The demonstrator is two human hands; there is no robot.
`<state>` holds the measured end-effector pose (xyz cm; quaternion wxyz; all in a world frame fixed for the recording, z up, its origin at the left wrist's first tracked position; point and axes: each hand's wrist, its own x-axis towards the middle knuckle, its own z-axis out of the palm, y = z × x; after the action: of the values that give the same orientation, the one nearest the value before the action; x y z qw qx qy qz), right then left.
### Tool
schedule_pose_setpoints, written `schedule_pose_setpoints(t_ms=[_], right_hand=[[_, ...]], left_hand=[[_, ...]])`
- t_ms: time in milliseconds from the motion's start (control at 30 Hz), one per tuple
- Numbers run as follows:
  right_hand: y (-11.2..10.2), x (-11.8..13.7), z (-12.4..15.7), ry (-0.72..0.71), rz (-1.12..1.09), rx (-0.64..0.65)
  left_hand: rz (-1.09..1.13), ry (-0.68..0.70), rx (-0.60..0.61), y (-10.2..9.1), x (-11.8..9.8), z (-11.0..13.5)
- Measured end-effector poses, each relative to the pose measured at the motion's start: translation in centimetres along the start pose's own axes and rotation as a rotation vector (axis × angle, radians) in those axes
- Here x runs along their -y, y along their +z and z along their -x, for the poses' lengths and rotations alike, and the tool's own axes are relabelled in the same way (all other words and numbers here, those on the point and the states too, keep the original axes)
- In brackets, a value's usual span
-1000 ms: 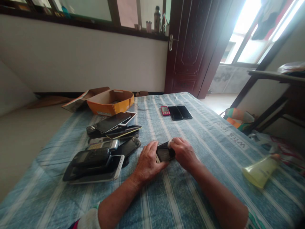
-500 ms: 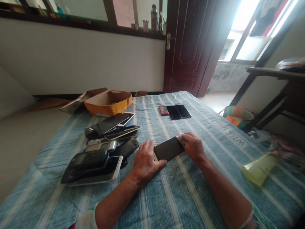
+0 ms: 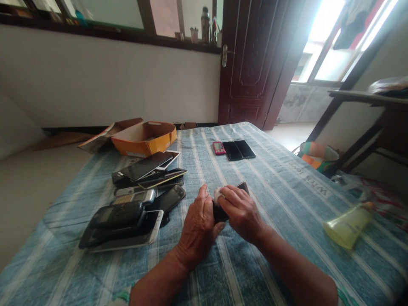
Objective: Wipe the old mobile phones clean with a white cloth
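A smartphone [image 3: 220,215] with a dark screen lies on the striped cloth before me, mostly covered by my hands. My left hand [image 3: 196,225] grips its left end, thumb at the near edge and fingers at the far edge. Pinched in my right hand [image 3: 244,214] is a crumpled white tissue [image 3: 217,195], pressed on the screen near the left end. Left of my hands lies a pile of used phones, among them a black phone [image 3: 119,214], a silver keypad phone [image 3: 135,197] and a white-edged phone [image 3: 156,227].
Farther back, a pink phone [image 3: 218,148] and two black phones [image 3: 245,149] lie side by side. An open orange cardboard box [image 3: 140,144] stands at the back left. To the right is a translucent yellow container [image 3: 346,227]. The blue striped cloth [image 3: 287,238] covers the table.
My right hand has slid left along the phone with the tissue, from its right end to near my left hand. The left hand keeps its hold, its fingers now more upright.
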<state>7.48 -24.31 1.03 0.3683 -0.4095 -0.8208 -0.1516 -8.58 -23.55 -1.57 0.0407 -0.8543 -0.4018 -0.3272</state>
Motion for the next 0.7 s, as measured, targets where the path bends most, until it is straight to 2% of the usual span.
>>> schedule_pose_setpoints(t_ms=[233,300,367,567,700], right_hand=[[-1.4,-4.0,0.7,0.302,0.198,0.031],[-1.7,-4.5,0.9,0.337,0.210,0.020],[-1.7,-4.1,0.8,0.310,0.188,0.012],[-1.4,-0.4,0.1,0.104,0.057,0.002],[-1.5,-0.7,0.1,0.106,0.056,0.040]], left_hand=[[-0.011,0.019,0.056,-0.1,-0.5,0.3],[0.009,0.010,0.064,-0.1,-0.7,0.5],[0.033,0.007,0.041,0.1,-0.9,0.7],[0.040,0.010,-0.032,1.0,-1.2,1.3],[0.028,0.010,-0.028,1.1,-1.2,1.5]])
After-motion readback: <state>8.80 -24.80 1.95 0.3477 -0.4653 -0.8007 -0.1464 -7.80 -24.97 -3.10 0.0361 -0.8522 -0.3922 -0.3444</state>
